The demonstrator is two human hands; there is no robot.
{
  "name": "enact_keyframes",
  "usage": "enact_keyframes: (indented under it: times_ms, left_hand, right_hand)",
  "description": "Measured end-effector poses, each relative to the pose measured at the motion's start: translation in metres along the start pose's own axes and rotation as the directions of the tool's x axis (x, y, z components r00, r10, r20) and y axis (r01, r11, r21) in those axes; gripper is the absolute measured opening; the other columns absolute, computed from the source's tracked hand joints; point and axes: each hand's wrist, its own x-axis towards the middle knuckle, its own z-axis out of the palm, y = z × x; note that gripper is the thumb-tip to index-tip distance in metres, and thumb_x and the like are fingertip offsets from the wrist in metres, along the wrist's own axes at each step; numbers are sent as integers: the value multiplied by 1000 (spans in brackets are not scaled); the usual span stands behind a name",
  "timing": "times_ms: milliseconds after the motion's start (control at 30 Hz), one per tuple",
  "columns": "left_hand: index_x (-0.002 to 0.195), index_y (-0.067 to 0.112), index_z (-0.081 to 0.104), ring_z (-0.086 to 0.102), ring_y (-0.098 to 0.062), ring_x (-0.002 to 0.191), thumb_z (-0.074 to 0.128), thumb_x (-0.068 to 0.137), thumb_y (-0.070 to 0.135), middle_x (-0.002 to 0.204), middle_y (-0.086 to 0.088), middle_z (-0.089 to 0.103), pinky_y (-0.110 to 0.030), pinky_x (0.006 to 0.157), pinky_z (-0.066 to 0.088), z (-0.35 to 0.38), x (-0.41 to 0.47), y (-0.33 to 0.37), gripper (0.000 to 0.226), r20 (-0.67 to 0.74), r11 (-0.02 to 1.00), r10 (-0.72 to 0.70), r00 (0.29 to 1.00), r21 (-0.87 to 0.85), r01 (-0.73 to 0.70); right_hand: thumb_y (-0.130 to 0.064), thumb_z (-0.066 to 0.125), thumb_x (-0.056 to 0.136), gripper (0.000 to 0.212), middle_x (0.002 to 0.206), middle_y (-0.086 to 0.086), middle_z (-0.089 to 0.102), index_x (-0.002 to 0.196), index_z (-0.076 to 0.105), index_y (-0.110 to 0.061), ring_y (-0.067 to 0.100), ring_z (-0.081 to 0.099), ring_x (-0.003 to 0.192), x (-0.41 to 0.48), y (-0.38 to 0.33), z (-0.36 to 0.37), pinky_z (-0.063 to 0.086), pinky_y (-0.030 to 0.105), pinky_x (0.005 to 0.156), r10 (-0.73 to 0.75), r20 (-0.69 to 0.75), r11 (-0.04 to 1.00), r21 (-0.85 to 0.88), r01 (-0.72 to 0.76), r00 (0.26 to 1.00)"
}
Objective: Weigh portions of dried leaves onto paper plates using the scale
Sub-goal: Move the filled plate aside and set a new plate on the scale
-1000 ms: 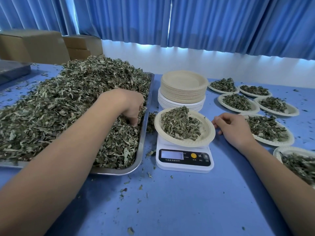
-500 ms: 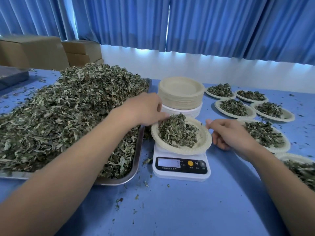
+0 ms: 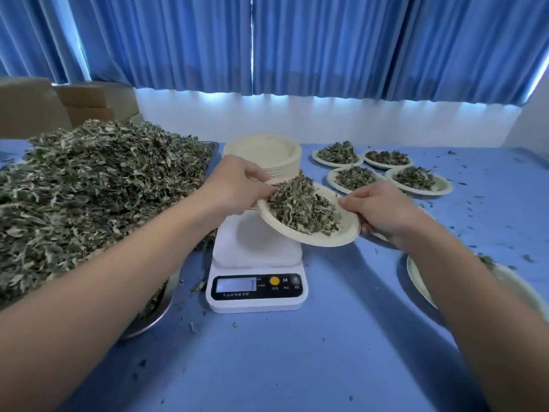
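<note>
A round off-white paper plate (image 3: 326, 237) heaped with dried green leaves (image 3: 300, 206) is held at a tilt just above the white digital kitchen scale (image 3: 257, 263), whose platform is seen bare beneath it. The plate's left rim is pinched between thumb and curled fingers of the left hand (image 3: 237, 185). The right rim is gripped by the right hand (image 3: 377, 209), thumb on top and fingers tucked underneath. A large heap of loose leaves (image 3: 98, 185) is piled in a metal tray (image 3: 154, 316) at the left. A stack of unused plates (image 3: 264, 153) is seen behind the scale, and filled plates (image 3: 413, 179) are laid out at the right on the blue tablecloth (image 3: 297, 352).
</note>
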Motion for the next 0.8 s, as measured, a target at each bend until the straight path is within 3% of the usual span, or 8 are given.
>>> enact_keyframes:
  times_ms: [167, 267, 333, 400, 467, 600, 800]
  left_hand:
    - [93, 7, 72, 49, -17, 52, 76, 85, 13, 68, -8, 60, -25, 47, 37, 56, 12, 45, 10, 64, 984, -49, 997, -166, 59]
    - [81, 7, 73, 48, -18, 54, 77, 83, 13, 55, -4, 59, -27, 49, 36, 86, 22, 71, 8, 138, 976, -46, 989, -205, 74]
    - [86, 3, 74, 52, -15, 52, 77, 82, 11, 65, -10, 67, -25, 49, 36, 108, 30, 88, 10, 204, 966, -67, 977, -232, 114]
    - [94, -2, 74, 56, -13, 52, 78, 82, 9, 81, -16, 75, -23, 48, 35, 132, 38, 103, 18, 259, 964, -80, 963, -225, 141]
    - [93, -3, 74, 58, -12, 48, 78, 82, 7, 80, -15, 75, -22, 46, 36, 155, 46, 117, 16, 287, 970, -90, 954, -193, 149]
    - [86, -3, 69, 58, -16, 48, 76, 79, 2, 63, -13, 67, -23, 44, 38, 201, 63, 141, 11, 290, 987, -92, 952, -102, 126]
    - [71, 5, 58, 49, -16, 42, 71, 75, 4, 63, -6, 63, -19, 40, 37, 260, 93, 172, 14, 260, 980, -20, 966, 198, -32]
  right_hand:
    - [-23, 78, 88, 21, 52, 9, 61, 81, 76, -3, 16, 47, 38, -2, 12, -72, 42, 23, 38, 32, -197, 999, -6, -34, 980]
    - [-22, 83, 83, 28, 64, 14, 61, 86, 74, 4, 22, 50, 52, -8, 29, -113, 48, 30, 51, 102, -260, 990, 116, -73, 960]
    - [-20, 84, 82, 31, 70, 16, 63, 89, 73, 8, 24, 53, 60, -13, 45, -137, 50, 33, 60, 136, -302, 982, 167, -88, 944]
    - [-20, 83, 82, 28, 64, 13, 68, 91, 74, 6, 20, 59, 53, -16, 61, -159, 55, 26, 54, 162, -334, 976, 196, -99, 929]
    - [-20, 82, 83, 24, 60, 10, 69, 91, 74, 2, 13, 60, 45, -18, 75, -179, 51, 19, 41, 179, -362, 973, 201, -111, 915]
    - [-22, 81, 84, 26, 75, 16, 63, 93, 75, 2, 23, 52, 62, -15, 104, -217, 53, 19, 46, 194, -420, 976, 174, -130, 886]
    - [-21, 82, 84, 25, 58, 11, 55, 83, 72, 2, 14, 45, 37, -6, 137, -246, 47, 17, 37, 247, -517, 968, 166, -187, 819]
